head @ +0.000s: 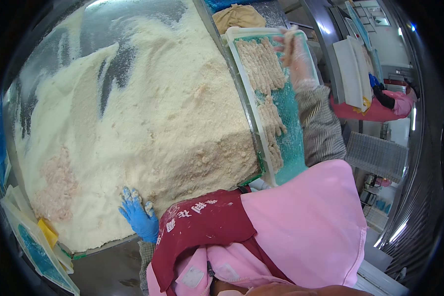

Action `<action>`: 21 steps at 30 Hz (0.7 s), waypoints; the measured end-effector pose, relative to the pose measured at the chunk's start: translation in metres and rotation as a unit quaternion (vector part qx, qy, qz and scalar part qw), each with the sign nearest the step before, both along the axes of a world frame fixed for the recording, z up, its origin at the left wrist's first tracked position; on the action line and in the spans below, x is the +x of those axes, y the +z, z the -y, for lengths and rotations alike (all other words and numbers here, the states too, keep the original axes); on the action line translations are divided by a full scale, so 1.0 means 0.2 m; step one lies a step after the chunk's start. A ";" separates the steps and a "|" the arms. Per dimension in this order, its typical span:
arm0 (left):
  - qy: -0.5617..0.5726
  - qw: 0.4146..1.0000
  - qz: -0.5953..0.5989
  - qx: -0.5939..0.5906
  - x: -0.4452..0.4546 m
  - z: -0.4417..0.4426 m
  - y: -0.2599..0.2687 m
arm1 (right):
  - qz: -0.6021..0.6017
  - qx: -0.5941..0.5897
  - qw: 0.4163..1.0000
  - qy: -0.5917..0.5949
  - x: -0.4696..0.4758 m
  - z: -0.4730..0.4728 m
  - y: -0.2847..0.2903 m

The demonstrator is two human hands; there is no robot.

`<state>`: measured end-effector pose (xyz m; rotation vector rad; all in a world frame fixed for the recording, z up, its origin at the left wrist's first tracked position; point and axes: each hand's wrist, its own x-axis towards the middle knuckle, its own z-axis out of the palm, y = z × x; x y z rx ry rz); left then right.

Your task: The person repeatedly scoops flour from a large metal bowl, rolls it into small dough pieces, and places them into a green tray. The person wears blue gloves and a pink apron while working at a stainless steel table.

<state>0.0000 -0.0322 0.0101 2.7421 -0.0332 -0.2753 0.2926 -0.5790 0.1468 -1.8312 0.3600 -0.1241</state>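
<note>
My left hand (138,218), in a blue glove with crumbs stuck to its fingertips, rests at the near edge of a wide bed of pale breading crumbs (162,122). Its fingers are apart and hold nothing. Over the far right part of a white-rimmed tray (240,70), my right hand (299,66) is blurred by motion. A tan coated strip (289,46) appears to be held in its fingers. Rows of coated strips (262,66) lie along the tray's left side on a turquoise mesh liner (290,122). Pinkish raw meat pieces (59,185) sit in the crumbs at left.
A raised metal edge (240,88) separates the crumb table from the tray. A beige cloth (238,16) lies behind the tray. White crates with a blue liner (40,248) stand at lower left. Another person in pink (399,103) works at right, near a wire rack (377,155).
</note>
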 end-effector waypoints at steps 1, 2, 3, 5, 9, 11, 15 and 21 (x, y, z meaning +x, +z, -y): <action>-0.002 1.000 0.002 0.004 0.01 0.01 -0.01 | -0.042 -0.078 0.996 -0.024 0.04 0.16 -0.02; 0.006 1.000 0.007 0.013 0.00 0.02 -0.02 | -0.080 -0.151 0.985 -0.037 0.10 0.25 -0.07; -0.001 1.000 0.008 0.017 0.03 0.03 -0.02 | -0.132 -0.202 0.970 -0.037 0.09 0.39 -0.15; 0.005 1.000 0.005 0.007 0.04 0.04 -0.03 | -0.224 -0.298 0.928 -0.017 0.11 0.57 -0.35; 0.045 0.999 -0.016 0.015 0.02 0.06 0.04 | -0.145 -0.131 0.980 0.044 0.22 0.44 -0.58; 0.052 0.999 0.008 0.003 -0.03 0.07 0.02 | -0.107 -0.296 0.939 0.138 0.23 0.42 -0.56; 0.032 0.999 0.012 -0.041 0.05 0.00 0.09 | -0.094 -0.549 0.792 0.249 -0.07 1.07 -0.84; 0.240 0.966 0.089 -0.047 0.24 -0.33 0.07 | -0.074 -0.133 0.988 0.007 -0.48 -0.04 -0.36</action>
